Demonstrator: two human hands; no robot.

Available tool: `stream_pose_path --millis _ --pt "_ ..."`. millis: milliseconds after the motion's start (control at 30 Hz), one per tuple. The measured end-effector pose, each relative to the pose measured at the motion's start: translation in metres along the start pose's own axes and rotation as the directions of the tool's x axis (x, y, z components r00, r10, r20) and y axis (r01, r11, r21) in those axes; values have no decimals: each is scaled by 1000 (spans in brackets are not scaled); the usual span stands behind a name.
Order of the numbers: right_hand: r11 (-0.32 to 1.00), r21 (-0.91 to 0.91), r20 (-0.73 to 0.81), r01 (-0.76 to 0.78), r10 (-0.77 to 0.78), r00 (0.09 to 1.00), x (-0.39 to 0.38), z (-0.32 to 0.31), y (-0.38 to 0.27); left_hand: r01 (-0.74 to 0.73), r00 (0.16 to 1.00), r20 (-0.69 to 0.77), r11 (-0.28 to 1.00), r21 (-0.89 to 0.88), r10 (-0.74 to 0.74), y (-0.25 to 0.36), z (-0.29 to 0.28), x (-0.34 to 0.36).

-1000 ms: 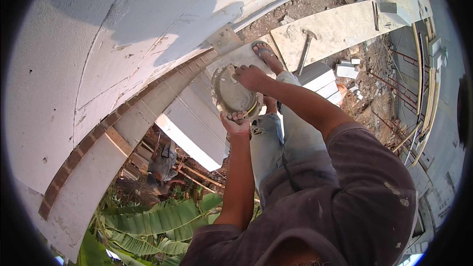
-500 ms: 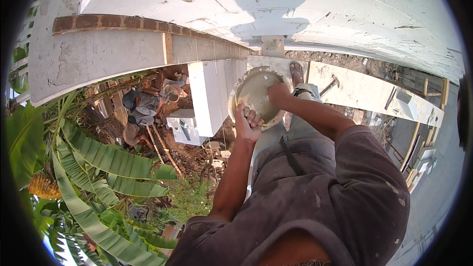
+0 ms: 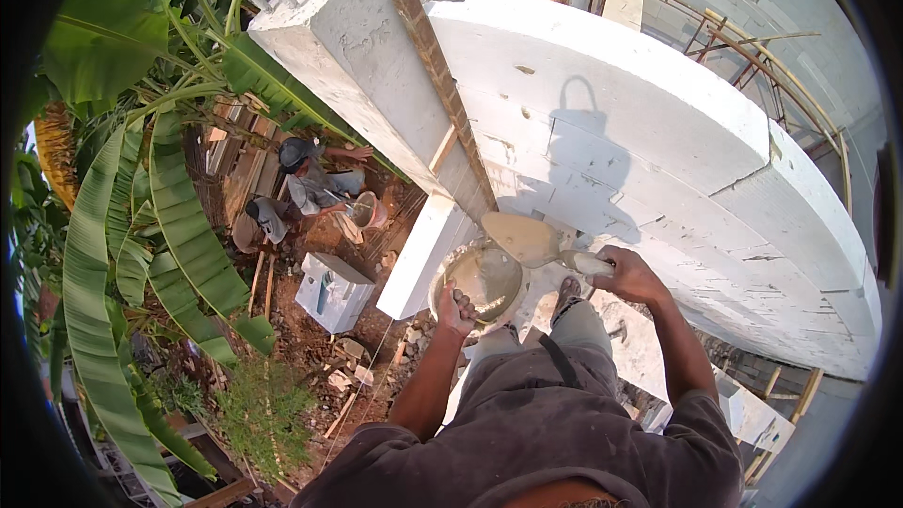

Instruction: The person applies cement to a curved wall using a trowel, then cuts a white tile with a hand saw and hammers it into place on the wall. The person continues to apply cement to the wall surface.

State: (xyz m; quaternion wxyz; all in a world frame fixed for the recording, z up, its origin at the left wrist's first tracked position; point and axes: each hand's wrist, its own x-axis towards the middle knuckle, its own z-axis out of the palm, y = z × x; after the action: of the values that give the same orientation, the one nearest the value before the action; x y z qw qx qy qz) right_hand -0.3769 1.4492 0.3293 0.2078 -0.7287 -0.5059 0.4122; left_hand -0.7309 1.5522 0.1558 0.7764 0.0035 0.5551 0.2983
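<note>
My right hand (image 3: 628,275) is wrapped round the pale, mortar-smeared handle of a trowel (image 3: 520,238). The broad blade, coated in grey-beige paste, hangs over the far right rim of a round bucket (image 3: 514,299). Wet mortar (image 3: 482,284) lies inside that bucket. With fingers curled over its near left rim, my left hand (image 3: 455,310) grips the bucket. A wall of white blocks (image 3: 602,150) rises just beyond the trowel, and my shadow falls across it.
A white block (image 3: 423,259) stands left of the bucket. Far below on the left, two people (image 3: 306,183) work beside another bucket (image 3: 367,212). Banana leaves (image 3: 183,216) fill the left side. My feet are on a narrow pale plank, where a hammer (image 3: 616,332) lies.
My right hand has come up out of the bucket and moved right, lifting the trowel into sight. My left hand keeps its hold. The view has turned, showing more of the wall's top.
</note>
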Motion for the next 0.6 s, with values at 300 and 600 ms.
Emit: stream_pose_path --millis 300,600 --pt "974 -196 -344 113 -177 922 46 -190 -219 -106 965 -258 963 -246 40 -24 -119 56" --pt "593 -805 -433 -1 -587 684 128 -188 -291 -211 879 -476 887 -411 -11 -69 -228 36"
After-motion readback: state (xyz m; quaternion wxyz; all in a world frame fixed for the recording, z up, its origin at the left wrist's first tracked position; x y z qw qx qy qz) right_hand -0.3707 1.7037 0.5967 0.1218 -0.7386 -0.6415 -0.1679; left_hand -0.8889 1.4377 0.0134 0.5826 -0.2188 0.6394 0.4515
